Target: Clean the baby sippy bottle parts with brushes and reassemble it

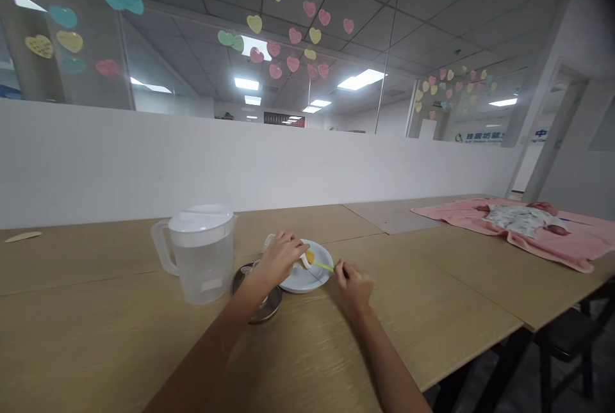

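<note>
My left hand (284,255) is closed around a pale, bottle-like container with a white rim (305,262), tipped sideways over a white plate (302,286). My fingers hide most of its body. In my right hand (356,286) I grip a thin bright-green handle (323,266) that points left to the container's mouth. A yellow-orange piece (310,257) shows at that mouth, at the end of the handle; its exact kind is unclear. Beneath my left wrist sits a round steel tray (266,314) with small clear pieces, partly covered by my forearm.
A lidded clear pitcher (204,266) stands left of the tray. To the far right, a baby doll in patterned clothes (516,219) lies on a pink towel (574,250). A white low wall (288,170) borders the table's (120,349) back. A dark stool (569,336) stands at lower right.
</note>
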The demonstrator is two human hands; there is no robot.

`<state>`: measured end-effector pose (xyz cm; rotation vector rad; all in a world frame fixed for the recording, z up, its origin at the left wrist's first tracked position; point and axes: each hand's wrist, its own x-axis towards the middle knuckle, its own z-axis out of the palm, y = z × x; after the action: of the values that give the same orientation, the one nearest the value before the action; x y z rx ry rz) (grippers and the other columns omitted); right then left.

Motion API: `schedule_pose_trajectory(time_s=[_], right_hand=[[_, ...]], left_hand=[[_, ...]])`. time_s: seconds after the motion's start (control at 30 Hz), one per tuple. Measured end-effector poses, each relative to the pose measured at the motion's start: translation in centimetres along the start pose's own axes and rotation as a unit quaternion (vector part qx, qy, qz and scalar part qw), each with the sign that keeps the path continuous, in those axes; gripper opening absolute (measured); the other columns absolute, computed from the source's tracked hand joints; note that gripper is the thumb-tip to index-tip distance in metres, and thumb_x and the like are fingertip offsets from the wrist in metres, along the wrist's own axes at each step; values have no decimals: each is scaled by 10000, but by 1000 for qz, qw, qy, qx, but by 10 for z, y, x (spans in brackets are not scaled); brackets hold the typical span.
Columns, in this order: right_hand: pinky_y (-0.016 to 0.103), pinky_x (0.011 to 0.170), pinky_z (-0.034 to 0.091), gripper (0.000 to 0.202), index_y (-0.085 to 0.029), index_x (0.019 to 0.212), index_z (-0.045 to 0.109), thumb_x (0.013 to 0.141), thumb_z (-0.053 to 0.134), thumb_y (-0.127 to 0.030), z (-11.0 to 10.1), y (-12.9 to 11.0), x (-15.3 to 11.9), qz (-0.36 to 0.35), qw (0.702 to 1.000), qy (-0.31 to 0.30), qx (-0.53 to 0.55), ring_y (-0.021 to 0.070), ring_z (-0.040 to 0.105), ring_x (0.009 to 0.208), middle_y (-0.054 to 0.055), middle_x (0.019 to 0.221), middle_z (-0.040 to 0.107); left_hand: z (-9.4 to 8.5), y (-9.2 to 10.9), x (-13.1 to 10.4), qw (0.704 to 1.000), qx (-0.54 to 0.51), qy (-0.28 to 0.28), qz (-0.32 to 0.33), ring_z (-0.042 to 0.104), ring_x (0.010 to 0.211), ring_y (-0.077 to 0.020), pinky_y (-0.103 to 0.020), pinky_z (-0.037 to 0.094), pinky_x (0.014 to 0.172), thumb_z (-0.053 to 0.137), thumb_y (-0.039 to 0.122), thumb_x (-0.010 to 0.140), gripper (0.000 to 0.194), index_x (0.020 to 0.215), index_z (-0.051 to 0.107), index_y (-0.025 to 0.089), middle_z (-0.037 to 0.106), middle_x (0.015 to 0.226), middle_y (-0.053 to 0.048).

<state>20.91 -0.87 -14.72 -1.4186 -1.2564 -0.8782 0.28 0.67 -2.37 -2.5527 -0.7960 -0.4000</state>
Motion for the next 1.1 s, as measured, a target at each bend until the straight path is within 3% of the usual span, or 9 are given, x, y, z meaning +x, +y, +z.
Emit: schedule_pose_trajectory(time_s=[0.2, 0.43, 0.67, 0.87, 1.1], right_hand=[[228, 482, 207, 430, -159, 458, 510, 876, 444, -235, -7, -6, 4, -30, 999, 37, 5, 60, 384, 416, -9, 414, 487], [233, 498, 229, 425, -163, 474, 504, 888, 430, -226, -11, -9, 5, -40, 998, 27, 28, 67, 410, 443, -4, 436, 504], [234, 492, 231, 421, -169, 467, 481, 882, 437, -221, -10, -6, 4, -22, 998, 51, 8, 69, 390, 437, -14, 426, 476], [230, 480, 237, 426, -175, 458, 459, 879, 417, -225, -11, -4, 6, 0, 997, 70, 16, 68, 352, 424, -26, 418, 438], [232, 473, 234, 396, -181, 461, 445, 856, 451, -188, -11, -4, 6, -37, 995, 83, 27, 72, 370, 423, -30, 413, 433]], left_hand=[[-16, 2, -5, 1000, -30, -2, 7, 475, 991, -228, -329, 315, 786, 602, 47, 730, 540, 1194, 499, 305, 616, 1123, -25], [-24, 3, -7, 998, -53, -28, 26, 460, 954, -203, -285, 324, 763, 682, 115, 720, 352, 1010, 562, 273, 629, 1020, 10], [-15, 6, -6, 996, -28, 25, 81, 461, 993, -194, -289, 306, 853, 520, 19, 809, 357, 1053, 537, 279, 601, 1078, -1], [-30, 21, -8, 995, 24, 54, 76, 472, 989, -204, -311, 320, 838, 470, 44, 851, 278, 1000, 545, 266, 577, 1106, -31], [-33, 24, -12, 997, -30, 17, 75, 505, 961, -178, -277, 350, 788, 527, 78, 839, 188, 914, 559, 247, 594, 1005, -12]])
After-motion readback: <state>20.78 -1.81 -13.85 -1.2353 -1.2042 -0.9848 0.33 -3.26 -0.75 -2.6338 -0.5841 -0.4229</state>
